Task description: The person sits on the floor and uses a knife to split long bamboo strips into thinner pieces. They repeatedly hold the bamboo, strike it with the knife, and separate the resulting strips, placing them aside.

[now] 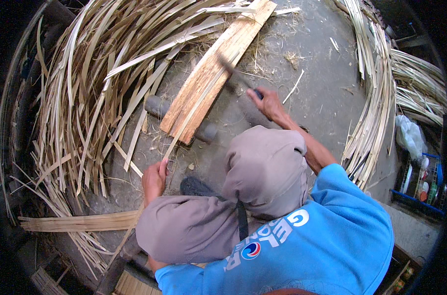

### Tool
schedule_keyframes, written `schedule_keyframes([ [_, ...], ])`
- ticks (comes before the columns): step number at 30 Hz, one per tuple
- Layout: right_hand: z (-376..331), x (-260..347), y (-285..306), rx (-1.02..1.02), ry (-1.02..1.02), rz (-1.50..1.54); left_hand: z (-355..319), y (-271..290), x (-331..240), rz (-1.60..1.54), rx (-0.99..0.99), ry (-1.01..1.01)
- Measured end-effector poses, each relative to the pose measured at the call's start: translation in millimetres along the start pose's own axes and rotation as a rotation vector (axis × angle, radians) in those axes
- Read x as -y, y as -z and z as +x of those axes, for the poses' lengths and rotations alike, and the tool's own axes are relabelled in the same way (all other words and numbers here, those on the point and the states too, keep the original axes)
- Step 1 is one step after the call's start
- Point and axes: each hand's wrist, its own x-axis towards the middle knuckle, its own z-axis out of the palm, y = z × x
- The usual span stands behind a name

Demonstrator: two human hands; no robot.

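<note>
My left hand (155, 178) is closed on a thin, pale bamboo strip (173, 146), pinched between thumb and fingers. The strip runs up along a long wooden board (223, 46), which slants away from me and rests near its close end across a dark cylinder (157, 106). To the right of the board, my right hand (270, 104) is wrapped round the dark handle of a knife (257, 93). Its blade, smeared by motion, points up and left over the board's right edge.
Heaps of long split strips (93, 93) curve across the floor on the left. More bundles (373, 108) lie on the right, near a plastic bag (410, 136) and a blue-edged rack (422, 184) of small items. A flat wooden slat (81, 222) lies beside my left knee.
</note>
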Motion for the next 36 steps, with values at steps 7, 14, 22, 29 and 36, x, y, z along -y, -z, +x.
schedule_keyframes([
  [7,-85,78,-3,0.449,0.317,-0.163,-22,-41,-20,0.27,-0.249,-0.035],
  [14,-11,2,29,0.083,0.042,-0.188,-19,-46,-15,0.21,-0.291,-0.127],
  [22,1,-16,21,0.087,0.284,-0.123,-33,-40,-11,0.229,-0.174,-0.011],
  [29,25,7,49,0.078,-0.12,-0.056,-41,-43,10,0.185,-0.201,-0.068],
  [36,-34,33,30,0.359,0.203,-0.204,-37,-59,26,0.224,-0.353,-0.161],
])
